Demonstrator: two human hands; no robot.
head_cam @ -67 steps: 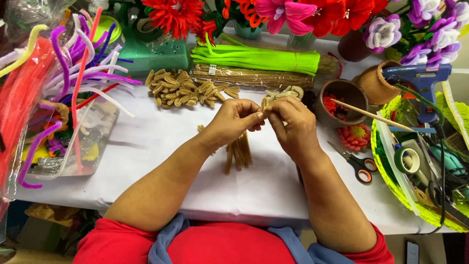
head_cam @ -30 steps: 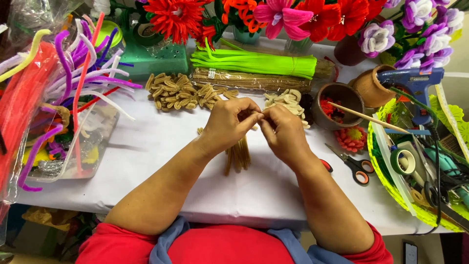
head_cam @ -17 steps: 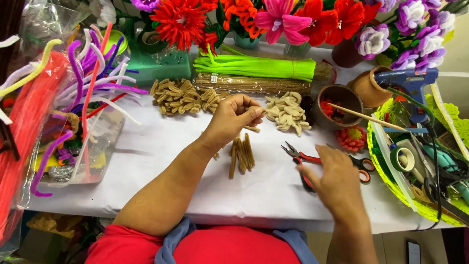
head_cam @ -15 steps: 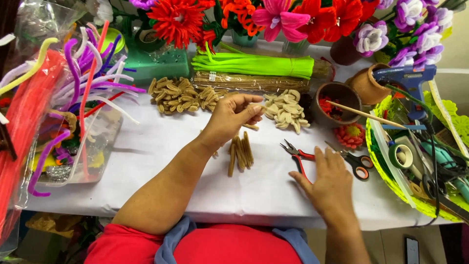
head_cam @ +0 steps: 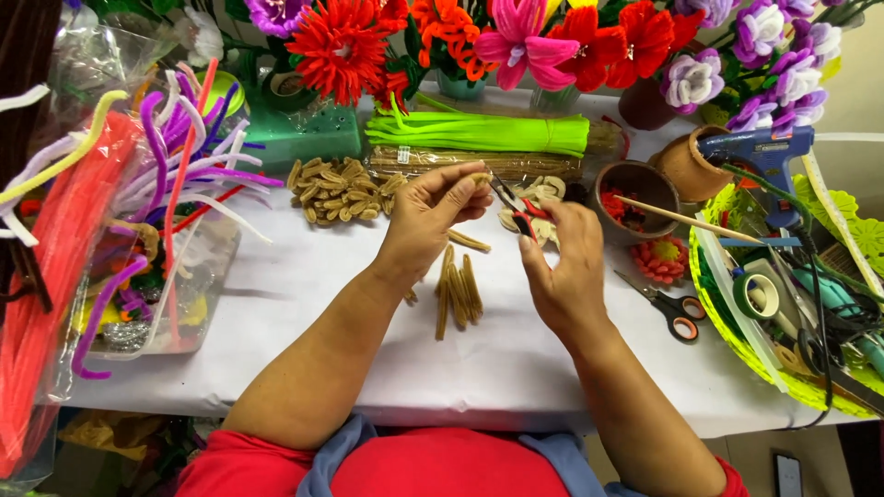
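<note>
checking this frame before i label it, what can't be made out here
- Head view: the tan piece in the left hand is mostly covered by fingertips.
- The red-handled cutter: its handles are buried in the right hand.
- The glue gun: its cord runs into basket clutter.

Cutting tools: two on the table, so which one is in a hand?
The red-handled cutters, gripped by the right hand; the black-and-orange scissors lie untouched on the white table.

Open cloth in front, clutter crowding the rest

Bare white tablecloth (head_cam: 304,304) is lying open; scissors (head_cam: 670,307) and basket (head_cam: 737,322) are blocking rightward.
</note>
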